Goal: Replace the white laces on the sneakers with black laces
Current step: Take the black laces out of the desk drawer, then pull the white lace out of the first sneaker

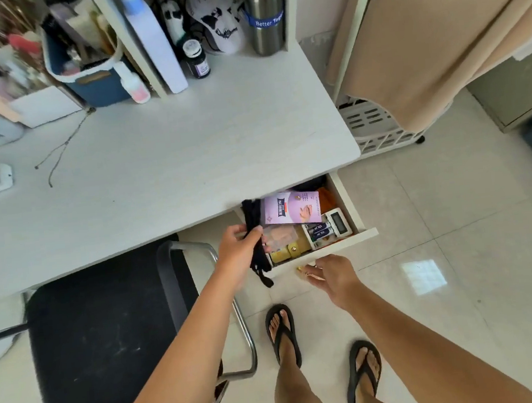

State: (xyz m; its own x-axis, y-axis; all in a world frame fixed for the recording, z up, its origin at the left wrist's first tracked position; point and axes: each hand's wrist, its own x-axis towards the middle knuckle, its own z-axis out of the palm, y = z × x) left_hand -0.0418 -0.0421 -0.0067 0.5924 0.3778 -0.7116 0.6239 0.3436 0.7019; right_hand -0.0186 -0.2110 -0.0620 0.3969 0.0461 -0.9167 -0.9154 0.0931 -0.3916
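Note:
A bundle of black laces [254,231] hangs at the left end of the open desk drawer [344,248]. My left hand [238,252] grips the bundle around its middle, and loose ends dangle below my fist. My right hand [328,276] is just below the drawer's front panel, fingers stretched out toward its underside and holding nothing. No sneakers or white laces are in view.
The drawer holds a purple packet [291,208], batteries [319,230], a small white device [338,222] and a yellow case. A white desk [163,165] carries bottles and organizers at the back. A black chair [109,340] stands at my left, a white basket cart [377,125] at the right.

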